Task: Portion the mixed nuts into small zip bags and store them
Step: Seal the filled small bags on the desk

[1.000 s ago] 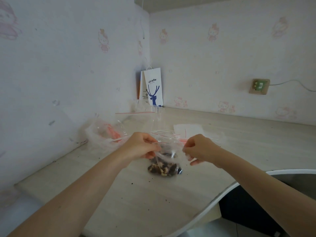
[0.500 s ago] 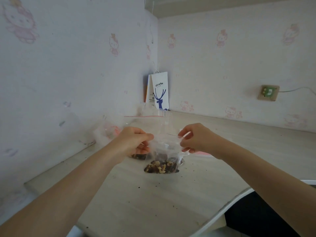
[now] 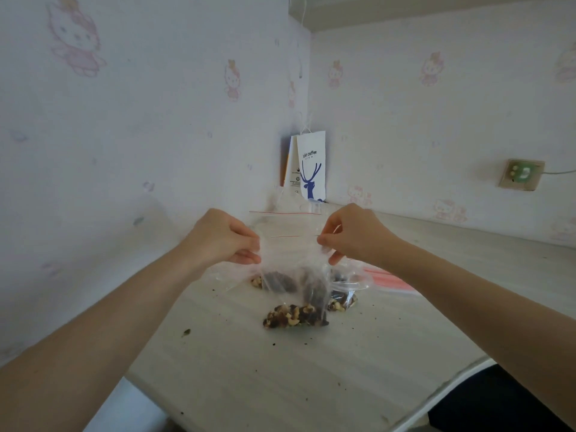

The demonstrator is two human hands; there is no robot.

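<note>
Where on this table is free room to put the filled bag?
Bare desktop lies between the held zip bag and the near edge, with only crumbs; also at far right below the wall socket. Behind the bag it is crowded: other nut bags.

The held zip bag point(image 3: 293, 257) blurs and partly hides the filled bags point(image 3: 343, 302) lying behind it.

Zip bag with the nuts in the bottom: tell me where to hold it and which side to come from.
Grip the zip bag by its two top corners, on the red seal line, one from each side, as the left hand and right hand pinch it. The nuts weigh the bottom down, so the top stretches flat; lower down the film is crumpled and likely slippery.
</note>
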